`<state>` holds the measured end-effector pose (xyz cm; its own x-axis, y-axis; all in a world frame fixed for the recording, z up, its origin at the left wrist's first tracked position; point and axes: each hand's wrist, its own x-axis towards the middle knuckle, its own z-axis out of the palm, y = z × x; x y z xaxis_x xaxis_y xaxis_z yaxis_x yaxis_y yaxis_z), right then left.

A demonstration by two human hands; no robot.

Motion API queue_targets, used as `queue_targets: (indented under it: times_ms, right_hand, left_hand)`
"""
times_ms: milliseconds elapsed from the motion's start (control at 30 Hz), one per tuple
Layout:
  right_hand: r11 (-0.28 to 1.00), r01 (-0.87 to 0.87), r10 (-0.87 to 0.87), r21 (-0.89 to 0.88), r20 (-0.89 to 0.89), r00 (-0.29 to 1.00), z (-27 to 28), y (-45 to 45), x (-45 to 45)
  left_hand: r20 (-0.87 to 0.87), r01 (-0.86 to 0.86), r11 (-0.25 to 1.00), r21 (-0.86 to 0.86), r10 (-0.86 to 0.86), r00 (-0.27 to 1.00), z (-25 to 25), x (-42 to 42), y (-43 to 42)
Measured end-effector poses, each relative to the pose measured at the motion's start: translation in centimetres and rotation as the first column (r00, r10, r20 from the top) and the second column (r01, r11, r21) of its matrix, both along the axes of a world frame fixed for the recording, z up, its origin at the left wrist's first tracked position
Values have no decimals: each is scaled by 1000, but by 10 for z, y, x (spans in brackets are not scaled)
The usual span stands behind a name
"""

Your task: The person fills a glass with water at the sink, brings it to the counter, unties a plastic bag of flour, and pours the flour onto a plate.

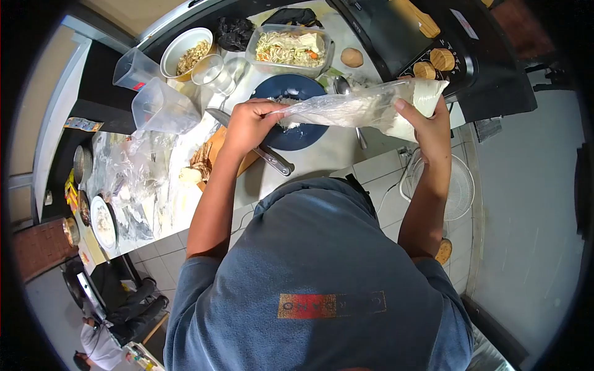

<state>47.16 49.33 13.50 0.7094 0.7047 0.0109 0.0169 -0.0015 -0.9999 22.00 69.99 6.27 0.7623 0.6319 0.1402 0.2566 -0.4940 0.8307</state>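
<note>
A clear plastic bag with white powdery contents is stretched sideways between my two hands. My left hand pinches its narrow, twisted end. At the fuller end, my right hand grips the bag with the thumb on top. Below the bag sits a dark blue bowl with some white powder in it. A knife lies beside the bowl, close to my left wrist, partly over a wooden board. A spoon rests to the right of the bowl, partly hidden by the bag.
At the back stand a plastic container of shredded vegetables, a white bowl and a clear cup. Clear pitchers are on the left. A black stove with wooden knobs is at right. A person sits far lower left.
</note>
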Motion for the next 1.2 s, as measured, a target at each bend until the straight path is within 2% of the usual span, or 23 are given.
queue_targets:
  times_ms: [100, 233, 333, 400, 433, 500, 600, 733, 833, 933, 1133, 1200]
  right_hand:
    - [999, 43, -43, -4, -6, 999, 1, -3, -1]
    - [1000, 21, -21, -9, -36, 999, 3, -3, 4]
    - [998, 60, -61, -25, -46, 997, 3, -6, 5]
    - [999, 39, -39, -19, -31, 999, 6, -6, 5]
    - [999, 41, -41, -18, -31, 999, 6, -7, 6]
    - [998, 61, -61, -16, -6, 998, 6, -9, 7]
    - [998, 55, -55, -26, 13, 998, 3, -10, 7]
    - [999, 50, -50, 12, -25, 998, 5, -10, 3]
    - [999, 38, -37, -23, 21, 999, 8, -8, 4]
    - [999, 43, -43, -2, -13, 999, 4, -8, 6]
    - [999, 43, -43, -1, -7, 999, 0, -2, 6]
    - [999, 39, -39, -1, -18, 999, 1, -1, 5]
  left_hand:
    - [70, 11, 1000, 2, -11, 998, 6, 3, -5]
    - [38, 13, 999, 30, -14, 999, 1, 7, 0]
    - [88, 16, 999, -31, -13, 996, 4, 13, -3]
    - [-23, 72, 997, 13, -71, 997, 4, 17, -3]
    - [-22, 74, 997, 14, -73, 997, 4, 18, -2]
    - [65, 34, 999, 6, -34, 997, 4, 22, -1]
    - [19, 52, 999, -1, -52, 998, -3, 25, 5]
    - [68, 37, 999, 23, -39, 997, 1, 29, 7]
    - [46, 62, 995, 75, -66, 997, 4, 31, 13]
    - [48, 4, 999, 48, -6, 999, 15, 32, 13]
    - [16, 19, 985, 174, -22, 1000, 13, 31, 29]
    - [146, -33, 986, 162, 9, 989, 11, 33, 34]
